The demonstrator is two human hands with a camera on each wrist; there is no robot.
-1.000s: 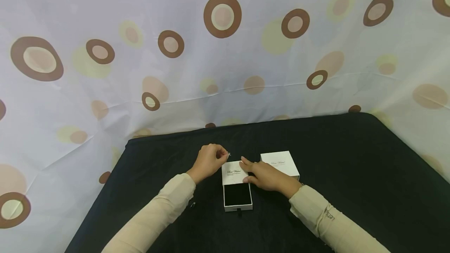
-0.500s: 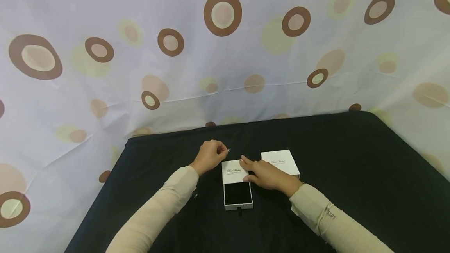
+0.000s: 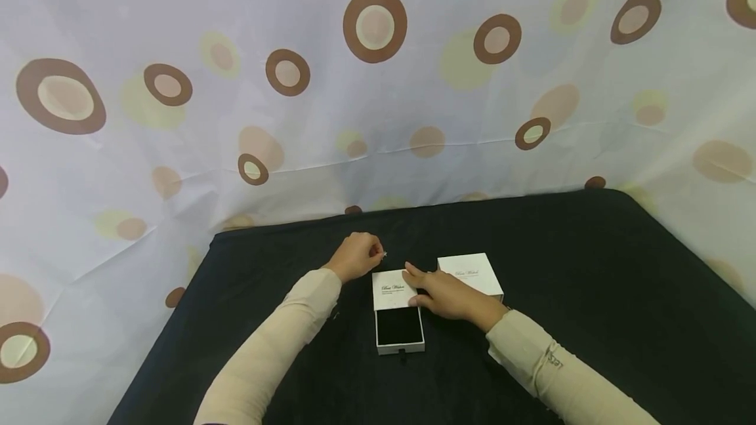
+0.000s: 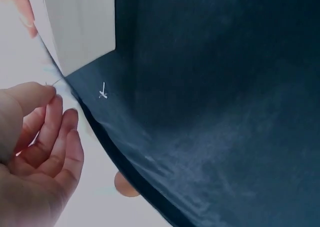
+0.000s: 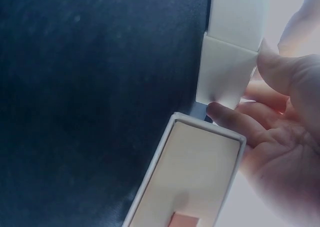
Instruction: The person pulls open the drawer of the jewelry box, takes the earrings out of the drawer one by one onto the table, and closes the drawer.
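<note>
In the head view my left hand (image 3: 356, 256) is above the far left corner of a white slide-out gift box (image 3: 392, 288). Its thumb and index finger pinch a tiny, thin wire-like piece of jewellery (image 4: 57, 81); its kind is too small to tell. A small silver cross-like piece (image 4: 103, 91) shows beyond the fingertips in the left wrist view, and whether it joins the wire is unclear. My right hand (image 3: 444, 292) holds the box's sleeve by its right side, thumb near the front and a finger at the back. The black-lined drawer (image 3: 399, 325) is slid out towards me.
A second white box (image 3: 470, 272), closed, stands to the right, partly behind my right hand; its tab end (image 5: 205, 152) fills the bottom of the right wrist view. Black cloth (image 3: 579, 267) covers the table, and a patterned curtain (image 3: 331, 103) hangs behind it.
My left hand has shifted slightly up and its forearm has swung right, still pinching the tiny piece. The right hand and both boxes have stayed put.
</note>
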